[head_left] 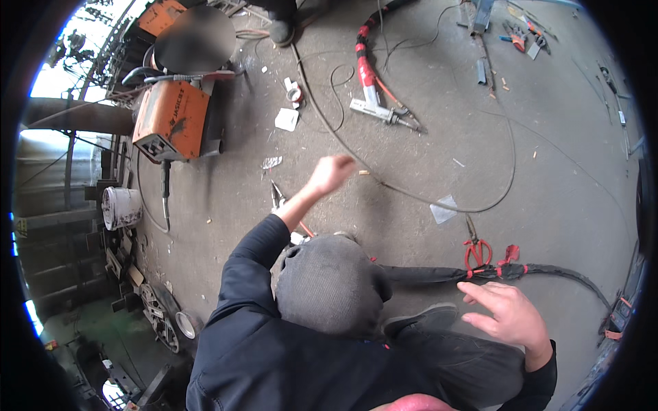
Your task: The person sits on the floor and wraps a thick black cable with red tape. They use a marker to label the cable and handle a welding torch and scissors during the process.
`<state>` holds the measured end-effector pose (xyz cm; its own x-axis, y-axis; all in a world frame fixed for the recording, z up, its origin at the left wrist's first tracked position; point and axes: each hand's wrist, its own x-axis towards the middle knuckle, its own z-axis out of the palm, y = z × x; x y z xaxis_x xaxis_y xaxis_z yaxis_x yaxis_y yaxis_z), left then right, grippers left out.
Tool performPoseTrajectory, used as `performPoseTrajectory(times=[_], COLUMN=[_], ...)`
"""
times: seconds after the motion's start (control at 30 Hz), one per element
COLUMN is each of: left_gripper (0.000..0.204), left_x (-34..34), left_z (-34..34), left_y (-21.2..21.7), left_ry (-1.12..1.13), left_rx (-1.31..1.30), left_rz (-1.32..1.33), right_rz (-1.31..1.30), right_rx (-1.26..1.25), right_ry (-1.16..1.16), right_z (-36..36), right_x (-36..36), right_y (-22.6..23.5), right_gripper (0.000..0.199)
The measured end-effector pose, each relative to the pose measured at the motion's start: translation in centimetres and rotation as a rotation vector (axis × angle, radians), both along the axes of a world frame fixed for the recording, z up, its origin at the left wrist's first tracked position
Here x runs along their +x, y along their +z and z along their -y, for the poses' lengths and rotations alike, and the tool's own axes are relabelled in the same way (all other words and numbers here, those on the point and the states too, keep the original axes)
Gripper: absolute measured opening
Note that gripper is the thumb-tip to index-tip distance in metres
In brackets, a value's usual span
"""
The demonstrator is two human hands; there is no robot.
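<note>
My left hand [331, 175] is raised over the concrete floor, its fingers curled and slightly blurred; what they hold, if anything, is hidden. My right hand [507, 316] hangs at the lower right, thumb and fingers apart, holding nothing. Just beyond it lies a black sleeved cable [426, 275] with red tape bands. Red-handled scissors [478, 255] lie against this cable, blades pointing away. Below my left hand is a rounded grey cloth shape [330, 284]. A white tool with a metal nozzle [276, 194] shows partly beside my left forearm.
An orange welding machine [178, 116] stands at the far left above a white bucket [122, 207]. A red-and-white torch [375, 106] lies ahead. A grey cable [329, 127] loops across the floor. Hand tools [524, 38] lie far right. Someone's shoe [281, 32] shows at the top.
</note>
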<state>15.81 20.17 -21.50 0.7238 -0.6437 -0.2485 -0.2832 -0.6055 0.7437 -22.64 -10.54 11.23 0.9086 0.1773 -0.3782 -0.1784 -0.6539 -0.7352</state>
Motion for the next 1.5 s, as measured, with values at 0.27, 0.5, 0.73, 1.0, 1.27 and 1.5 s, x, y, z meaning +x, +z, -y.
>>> performPoseTrajectory(times=[0.27,0.5,0.73,1.0,1.27,1.5], left_gripper=[0.023,0.042,0.064,0.058,0.028,0.023], left_x=[20.0,18.7,21.8,33.4,12.8,-17.9], left_z=[-8.1,-0.9,-4.3,-8.1,1.1,9.8], left_y=[-7.4,-5.7,-8.5,-15.1,-2.0,5.1], left_ry=[0.338,0.043,-0.116,-0.012,-0.16,-0.261], left_rx=[-0.019,-0.052,0.04,0.408,-0.004,-0.423], left_rz=[0.571,0.716,1.037,0.79,0.464,-1.017], right_rz=[-0.082,-0.293,-0.272,0.097,0.043,0.217], right_rx=[-0.02,0.06,-0.231,-0.121,-0.049,0.428], right_ry=[-0.028,-0.588,-0.647,-0.294,-0.484,-0.726], right_z=[-0.2,7.1,3.0,-1.2,-2.1,-2.9], right_x=[3.5,-4.9,-12.1,-9.3,-8.3,-4.0], right_y=[-1.8,-11.1,-22.6,-32.5,-29.4,-24.1], right_gripper=[0.061,0.039,0.034,0.015,0.02,0.058])
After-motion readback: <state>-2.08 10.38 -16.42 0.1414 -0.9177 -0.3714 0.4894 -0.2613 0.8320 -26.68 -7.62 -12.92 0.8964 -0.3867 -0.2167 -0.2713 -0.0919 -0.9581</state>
